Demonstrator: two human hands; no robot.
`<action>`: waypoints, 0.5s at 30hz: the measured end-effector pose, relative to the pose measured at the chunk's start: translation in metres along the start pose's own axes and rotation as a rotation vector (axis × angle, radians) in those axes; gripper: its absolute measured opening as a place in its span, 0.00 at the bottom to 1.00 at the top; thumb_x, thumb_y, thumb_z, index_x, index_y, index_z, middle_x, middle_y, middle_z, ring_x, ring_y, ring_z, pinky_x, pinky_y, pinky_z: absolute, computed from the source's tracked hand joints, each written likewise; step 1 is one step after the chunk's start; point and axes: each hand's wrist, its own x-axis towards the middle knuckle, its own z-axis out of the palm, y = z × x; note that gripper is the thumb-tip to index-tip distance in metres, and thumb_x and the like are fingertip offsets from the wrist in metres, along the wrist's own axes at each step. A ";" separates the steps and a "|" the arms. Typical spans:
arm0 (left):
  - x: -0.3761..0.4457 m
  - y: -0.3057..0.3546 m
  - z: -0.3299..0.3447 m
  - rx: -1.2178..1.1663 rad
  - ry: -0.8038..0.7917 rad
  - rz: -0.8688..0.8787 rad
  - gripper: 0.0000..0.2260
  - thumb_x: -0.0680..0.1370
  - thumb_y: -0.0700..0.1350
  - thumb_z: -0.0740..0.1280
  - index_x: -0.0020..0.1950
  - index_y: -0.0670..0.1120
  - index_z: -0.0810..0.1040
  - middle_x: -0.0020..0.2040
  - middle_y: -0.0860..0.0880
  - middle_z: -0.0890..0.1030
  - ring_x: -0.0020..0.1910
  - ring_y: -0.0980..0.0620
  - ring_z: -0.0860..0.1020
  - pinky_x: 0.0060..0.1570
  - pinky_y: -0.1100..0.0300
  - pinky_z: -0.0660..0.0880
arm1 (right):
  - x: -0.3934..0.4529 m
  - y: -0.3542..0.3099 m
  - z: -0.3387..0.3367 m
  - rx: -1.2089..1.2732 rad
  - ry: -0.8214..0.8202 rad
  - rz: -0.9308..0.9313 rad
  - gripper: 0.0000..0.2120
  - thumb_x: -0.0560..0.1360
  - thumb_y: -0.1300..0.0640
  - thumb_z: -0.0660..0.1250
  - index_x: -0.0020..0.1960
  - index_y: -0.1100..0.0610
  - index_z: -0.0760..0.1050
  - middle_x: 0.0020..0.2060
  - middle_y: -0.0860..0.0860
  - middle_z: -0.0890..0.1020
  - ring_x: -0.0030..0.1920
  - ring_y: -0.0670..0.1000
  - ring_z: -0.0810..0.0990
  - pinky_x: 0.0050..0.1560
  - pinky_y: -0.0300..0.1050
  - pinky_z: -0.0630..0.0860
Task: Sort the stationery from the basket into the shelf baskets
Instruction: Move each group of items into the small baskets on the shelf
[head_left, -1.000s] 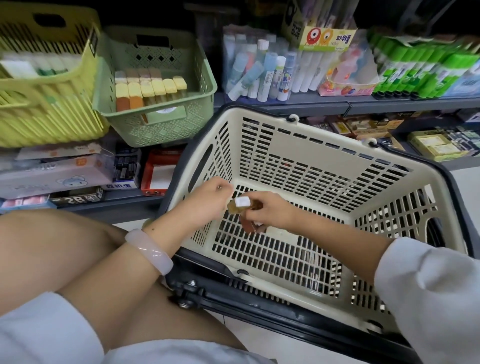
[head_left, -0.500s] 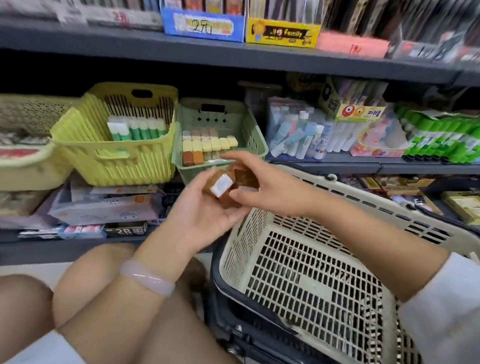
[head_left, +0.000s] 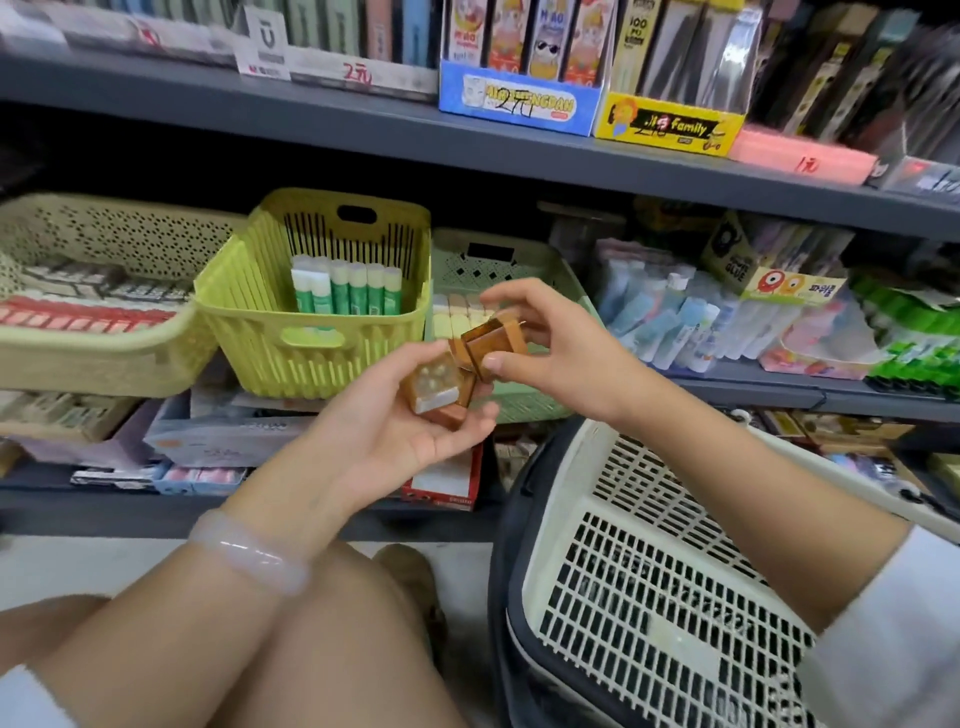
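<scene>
Left hand (head_left: 395, 431) cups brown boxes (head_left: 434, 392) | right hand (head_left: 550, 345) pinches one box (head_left: 485, 340) just above them | green basket (head_left: 524, 400) right behind hands | advice: drop boxes singly, rows aligned, keep left palm level.

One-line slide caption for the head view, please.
Both hands, left and right, hold small brown boxes before the green shelf basket.

Both hands came up out of the cream basket (head_left: 644, 587), now splitting the brown boxes (head_left: 457, 371) between left hand (head_left: 395, 436) and right hand (head_left: 545, 343).
</scene>
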 end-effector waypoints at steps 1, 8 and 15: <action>0.002 0.002 -0.003 0.014 -0.006 -0.009 0.12 0.67 0.44 0.69 0.47 0.40 0.81 0.45 0.36 0.80 0.43 0.39 0.80 0.40 0.51 0.80 | 0.004 0.001 0.001 0.021 -0.001 -0.014 0.18 0.72 0.65 0.69 0.57 0.50 0.69 0.51 0.43 0.76 0.52 0.41 0.78 0.55 0.34 0.74; 0.007 0.008 -0.010 -0.100 -0.077 -0.002 0.15 0.67 0.45 0.69 0.52 0.41 0.80 0.48 0.33 0.81 0.43 0.36 0.81 0.36 0.52 0.80 | 0.015 0.014 0.003 0.280 -0.044 -0.046 0.21 0.72 0.76 0.60 0.48 0.51 0.79 0.56 0.49 0.77 0.56 0.44 0.78 0.50 0.35 0.75; 0.013 0.006 -0.011 -0.013 -0.085 0.150 0.14 0.69 0.44 0.68 0.54 0.47 0.82 0.48 0.39 0.83 0.44 0.40 0.82 0.43 0.52 0.79 | 0.018 0.022 0.009 0.468 -0.027 0.042 0.13 0.73 0.61 0.62 0.48 0.50 0.83 0.54 0.49 0.82 0.57 0.49 0.79 0.57 0.43 0.76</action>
